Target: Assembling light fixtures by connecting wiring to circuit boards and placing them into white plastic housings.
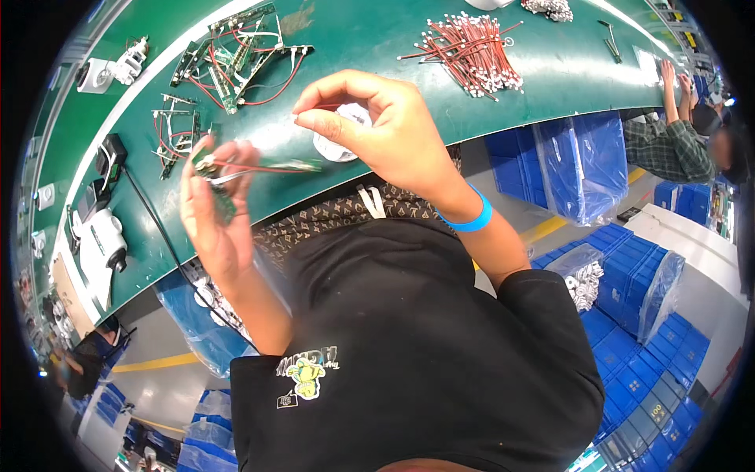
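Note:
My left hand [216,208] holds a small green circuit board [224,203] with wires on it, blurred by motion. From it a red wire and a thin green strip [295,166] reach toward the right. Thumb and forefinger of my right hand [385,130] are pinched together at the left, with a short piece of red wire [329,105] showing between them; its ends are hidden. Below that hand a round white housing [338,148] sits near the table's front edge, partly covered by the fingers.
Wired circuit boards [236,59] lie in a heap at the back left, with a smaller group [174,134] nearer. A pile of red wires [476,55] lies at the back right. White camera-like units [102,240] and a black cable [153,216] are left. Blue crates [582,169] stand beyond the table [377,47].

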{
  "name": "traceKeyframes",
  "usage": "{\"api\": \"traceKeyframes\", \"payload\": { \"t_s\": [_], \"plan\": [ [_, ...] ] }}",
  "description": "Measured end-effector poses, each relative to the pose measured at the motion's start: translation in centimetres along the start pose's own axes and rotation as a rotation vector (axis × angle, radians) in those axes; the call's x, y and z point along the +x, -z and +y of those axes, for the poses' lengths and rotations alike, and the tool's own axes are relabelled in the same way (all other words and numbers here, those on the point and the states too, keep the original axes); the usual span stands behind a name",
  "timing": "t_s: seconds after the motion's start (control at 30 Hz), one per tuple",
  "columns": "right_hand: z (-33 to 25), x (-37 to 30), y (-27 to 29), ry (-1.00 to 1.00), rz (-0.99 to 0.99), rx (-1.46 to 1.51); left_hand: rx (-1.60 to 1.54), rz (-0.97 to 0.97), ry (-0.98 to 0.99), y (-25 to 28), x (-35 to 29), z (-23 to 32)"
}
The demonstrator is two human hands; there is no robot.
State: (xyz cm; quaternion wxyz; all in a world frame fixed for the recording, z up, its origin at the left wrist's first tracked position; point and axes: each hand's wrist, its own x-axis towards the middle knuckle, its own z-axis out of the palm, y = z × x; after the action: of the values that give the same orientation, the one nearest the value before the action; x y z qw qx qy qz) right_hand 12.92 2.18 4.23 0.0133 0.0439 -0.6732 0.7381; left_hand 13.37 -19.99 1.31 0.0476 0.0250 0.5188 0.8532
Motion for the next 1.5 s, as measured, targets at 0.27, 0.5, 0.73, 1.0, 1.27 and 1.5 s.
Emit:
{"api": "traceKeyframes", "payload": {
  "t_s": [0.27, 0.5, 0.73, 1.0, 1.27, 1.5],
  "plan": [
    [0.6, -0.3, -0.8, 0.582, -0.028, -0.538, -0.194, -0.083, 0.278, -3.6, -1.3, -1.6],
    [0.9, -0.5, -1.0, 0.683, -0.008, -0.714, -0.123, -0.073, 0.281, -4.5, -1.9, -1.9],
    [1.0, -0.6, -0.9, 0.766, -0.002, -0.841, -0.113, -0.035, 0.293, -3.9, -2.3, -2.6],
    [0.9, -0.7, -1.2, 0.901, -0.019, -1.038, 0.026, 0.059, 0.235, -4.8, -2.6, -1.8],
    [1.4, -1.0, -1.2, 0.895, -0.025, -1.038, 0.173, 0.147, 0.248, -5.9, -2.8, -1.4],
    [1.2, -1.1, -1.3, 0.857, -0.031, -1.0, 0.27, 0.163, 0.213, -6.6, -3.1, -1.2]
  ]
}}
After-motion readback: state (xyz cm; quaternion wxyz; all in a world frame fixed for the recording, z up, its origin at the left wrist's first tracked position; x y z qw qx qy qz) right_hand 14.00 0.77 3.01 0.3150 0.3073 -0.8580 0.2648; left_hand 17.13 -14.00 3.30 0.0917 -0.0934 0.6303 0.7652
